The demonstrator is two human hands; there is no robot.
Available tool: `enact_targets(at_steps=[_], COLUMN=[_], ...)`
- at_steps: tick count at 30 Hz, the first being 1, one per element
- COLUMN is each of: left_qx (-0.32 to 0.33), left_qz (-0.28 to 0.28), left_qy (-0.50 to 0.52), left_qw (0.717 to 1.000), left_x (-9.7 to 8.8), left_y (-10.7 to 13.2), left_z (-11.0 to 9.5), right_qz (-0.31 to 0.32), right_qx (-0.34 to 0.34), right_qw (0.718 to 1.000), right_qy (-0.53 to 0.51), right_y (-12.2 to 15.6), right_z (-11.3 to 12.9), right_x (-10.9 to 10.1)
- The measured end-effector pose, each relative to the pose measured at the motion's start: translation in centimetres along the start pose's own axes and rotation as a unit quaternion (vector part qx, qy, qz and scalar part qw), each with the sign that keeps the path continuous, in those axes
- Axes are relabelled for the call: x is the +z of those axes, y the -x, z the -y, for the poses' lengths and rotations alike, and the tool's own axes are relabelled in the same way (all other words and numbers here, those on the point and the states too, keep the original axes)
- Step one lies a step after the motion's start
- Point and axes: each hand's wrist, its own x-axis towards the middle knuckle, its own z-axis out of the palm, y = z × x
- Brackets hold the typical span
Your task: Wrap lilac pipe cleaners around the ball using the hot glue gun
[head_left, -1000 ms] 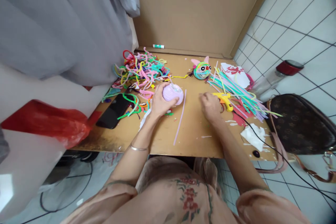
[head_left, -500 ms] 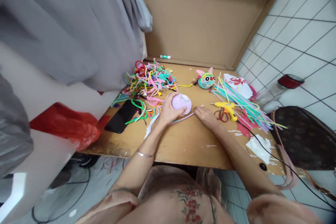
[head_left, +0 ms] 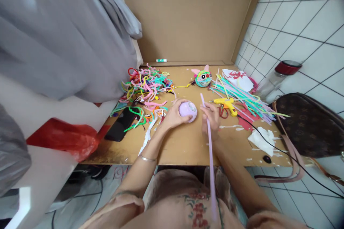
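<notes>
My left hand (head_left: 173, 115) is wrapped round a lilac ball (head_left: 185, 113) that looks wound with fuzzy strands; a pale patch shows on its upper right. Just right of the ball, my right hand (head_left: 211, 118) pinches a lilac pipe cleaner (head_left: 210, 157) near its upper end. The long end hangs down toward my lap. Close to the right hand lie a yellow hot glue gun (head_left: 226, 104) and red-handled scissors (head_left: 223, 113). Behind the ball sits a finished-looking animal head (head_left: 203, 78) of coloured strands, with pink ears and round eyes.
A tangle of coloured pipe cleaners (head_left: 147, 84) and a black phone (head_left: 120, 124) lie left. Straight pipe cleaners (head_left: 242, 96), a tissue (head_left: 262, 141), a jar with a red lid (head_left: 282, 73) and a brown bag (head_left: 303, 125) are right. A person in grey (head_left: 67, 35) is close on the left.
My right hand has lifted and turned upward, bringing the lilac pipe cleaner away from the ball to hang lengthwise. The left hand still holds the ball. The view has shifted slightly.
</notes>
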Motion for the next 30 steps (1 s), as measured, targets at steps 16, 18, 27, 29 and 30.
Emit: enact_targets(at_steps=[16, 18, 27, 29, 30], left_qx=[-0.057, -0.062, -0.024, -0.016, -0.014], left_qz=[0.054, 0.049, 0.049, 0.05, 0.052], left_qy=[0.042, 0.038, 0.028, 0.021, 0.017], left_qw=[0.996, 0.996, 0.998, 0.998, 0.998], left_x=[-2.1, -2.2, -2.0, -2.0, -2.0], left_y=[0.5, 0.7, 1.0, 1.0, 1.0], left_z=[-0.4, -0.4, -0.8, -0.8, -0.8], right_qz=[0.065, 0.073, 0.09, 0.093, 0.097], right_qx=[-0.104, -0.114, -0.149, -0.148, -0.145], right_qw=[0.992, 0.991, 0.985, 0.984, 0.984], right_qy=[-0.015, -0.014, -0.004, -0.017, -0.027], right_y=[1.6, 1.7, 1.6, 1.5, 1.5], right_z=[1.5, 1.7, 2.1, 2.1, 2.1], right_x=[0.4, 0.5, 0.8, 0.9, 0.9])
